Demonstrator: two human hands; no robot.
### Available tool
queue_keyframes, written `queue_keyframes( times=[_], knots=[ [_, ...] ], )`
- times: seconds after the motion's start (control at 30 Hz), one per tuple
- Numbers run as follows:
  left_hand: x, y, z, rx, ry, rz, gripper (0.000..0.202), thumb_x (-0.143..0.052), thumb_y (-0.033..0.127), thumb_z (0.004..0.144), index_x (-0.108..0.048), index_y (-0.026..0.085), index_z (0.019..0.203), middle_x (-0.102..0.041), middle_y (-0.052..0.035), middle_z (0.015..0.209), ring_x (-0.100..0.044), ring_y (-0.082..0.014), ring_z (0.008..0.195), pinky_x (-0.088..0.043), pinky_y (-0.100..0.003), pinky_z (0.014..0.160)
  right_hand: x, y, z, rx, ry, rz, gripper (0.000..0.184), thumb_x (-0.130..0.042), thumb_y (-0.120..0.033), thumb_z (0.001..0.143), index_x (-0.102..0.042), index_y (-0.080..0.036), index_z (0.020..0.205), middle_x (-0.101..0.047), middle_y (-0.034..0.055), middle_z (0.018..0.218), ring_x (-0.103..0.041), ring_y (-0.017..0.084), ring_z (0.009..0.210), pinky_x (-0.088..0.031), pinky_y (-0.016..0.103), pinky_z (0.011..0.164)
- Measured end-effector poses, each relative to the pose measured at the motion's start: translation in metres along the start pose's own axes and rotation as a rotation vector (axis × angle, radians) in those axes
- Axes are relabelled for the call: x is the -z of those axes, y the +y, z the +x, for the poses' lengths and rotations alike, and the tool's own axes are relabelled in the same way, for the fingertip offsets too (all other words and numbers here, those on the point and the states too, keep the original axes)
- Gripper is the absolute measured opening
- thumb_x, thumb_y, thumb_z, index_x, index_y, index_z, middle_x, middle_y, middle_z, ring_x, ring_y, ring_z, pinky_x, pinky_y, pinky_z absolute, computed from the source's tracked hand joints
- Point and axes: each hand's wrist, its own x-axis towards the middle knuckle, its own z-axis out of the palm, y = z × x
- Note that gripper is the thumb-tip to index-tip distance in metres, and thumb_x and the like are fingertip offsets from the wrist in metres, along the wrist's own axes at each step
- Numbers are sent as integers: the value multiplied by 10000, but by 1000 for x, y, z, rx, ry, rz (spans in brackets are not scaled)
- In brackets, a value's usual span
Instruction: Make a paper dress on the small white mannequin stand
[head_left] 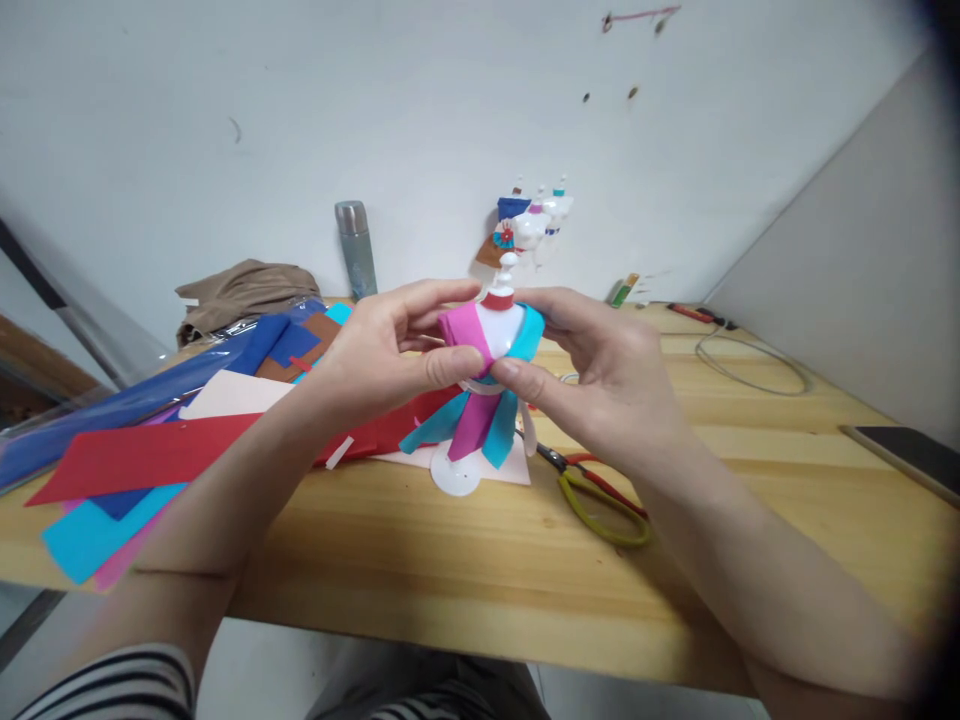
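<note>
In front of me stands a small white mini dress form (496, 327) with a knobbed top and a red neck band. A pink strip (463, 322) and a light blue strip (531, 333) cross over its chest, and pink and blue tails hang below the waist. Around its left side my left hand (390, 345) is closed, thumb on the pink strip. My right hand (611, 375) grips the other side, its thumb pressing where the strips meet. A round white base (455, 472) shows beneath the tails. Fingers behind the form are partly hidden.
Yellow-and-red-handled scissors (604, 505) lie near my right wrist. Red strips (161, 455) and other coloured pieces cover the left. Several small dressed forms (532, 228), a flask (356, 250) and brown cloth (251, 292) are behind. A dark phone-like slab (911, 458) and cable (750, 375) lie right.
</note>
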Motion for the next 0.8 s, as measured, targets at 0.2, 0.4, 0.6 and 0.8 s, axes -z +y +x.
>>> queue_keyframes(
  times=[0.2, 0.4, 0.6, 0.8],
  knots=[
    [-3, 0, -1, -58, -10, 48, 439, -809, 351, 750, -750, 120, 1118, -781, -88, 960, -739, -215, 908, -616, -290, 800, 6, 3, -3, 33, -40, -3, 415, -779, -381, 831, -678, -341, 1232, -712, 22, 1301, -669, 300, 1200, -525, 527, 1058],
    [-4, 3, -3, -77, -1, 68, 400, -832, 361, 739, -774, 169, 1085, -781, -90, 1079, -744, -220, 968, -620, -306, 859, 9, 0, -3, -4, 63, 51, 193, -676, -367, 923, -742, -328, 1100, -773, 28, 1126, -731, 262, 1033, -589, 478, 948],
    [-5, 2, -2, -76, -28, 44, 401, -844, 366, 735, -775, 164, 1074, -786, -94, 1062, -747, -216, 949, -619, -303, 854, 7, -5, 0, 7, 83, 91, 115, -694, -289, 907, -770, -324, 984, -789, 7, 1026, -743, 233, 961, -600, 423, 905],
    [-6, 2, -4, -92, -33, 24, 331, -840, 357, 760, -792, 200, 1047, -792, -73, 1069, -749, -216, 973, -621, -307, 879, 9, -9, 0, -9, 67, 94, 111, -671, -279, 909, -768, -300, 959, -787, 16, 1039, -738, 228, 966, -600, 429, 921]
  ],
)
